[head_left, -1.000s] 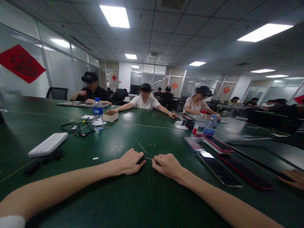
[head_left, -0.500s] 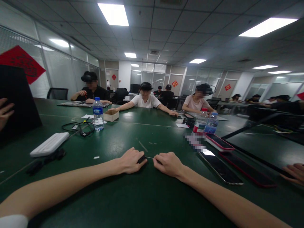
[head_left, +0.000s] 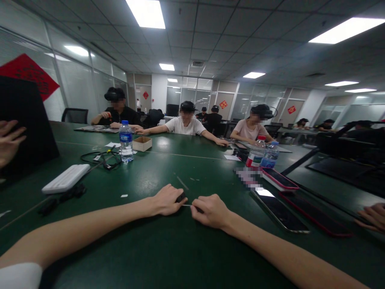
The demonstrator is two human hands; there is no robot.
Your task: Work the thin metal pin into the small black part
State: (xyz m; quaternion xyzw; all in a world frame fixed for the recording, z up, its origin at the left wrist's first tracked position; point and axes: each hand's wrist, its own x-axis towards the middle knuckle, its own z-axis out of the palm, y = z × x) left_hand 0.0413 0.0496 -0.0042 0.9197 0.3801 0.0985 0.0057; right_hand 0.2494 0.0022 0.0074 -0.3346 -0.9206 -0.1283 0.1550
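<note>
My left hand (head_left: 166, 200) is closed around a small black object (head_left: 181, 197), whose dark end shows between thumb and fingers. A thin pale strip (head_left: 187, 205) spans the short gap to my right hand (head_left: 212, 211). The fingers of that hand are curled and pinch the strip's other end. Both hands are low over the green table (head_left: 168, 245), almost touching each other. What the black object is exactly, I cannot make out.
Left of my hands are a white power strip (head_left: 66, 178), a coiled black cable (head_left: 104, 158), a water bottle (head_left: 126, 141) and an open cardboard box (head_left: 142, 144). Right are phones (head_left: 281, 210) and two bottles (head_left: 255, 154). People sit opposite; other people's hands show at both sides.
My hands have come slightly closer together, narrowing the gap the strip spans. The right hand sits a little lower relative to the left. The view has shifted slightly.
</note>
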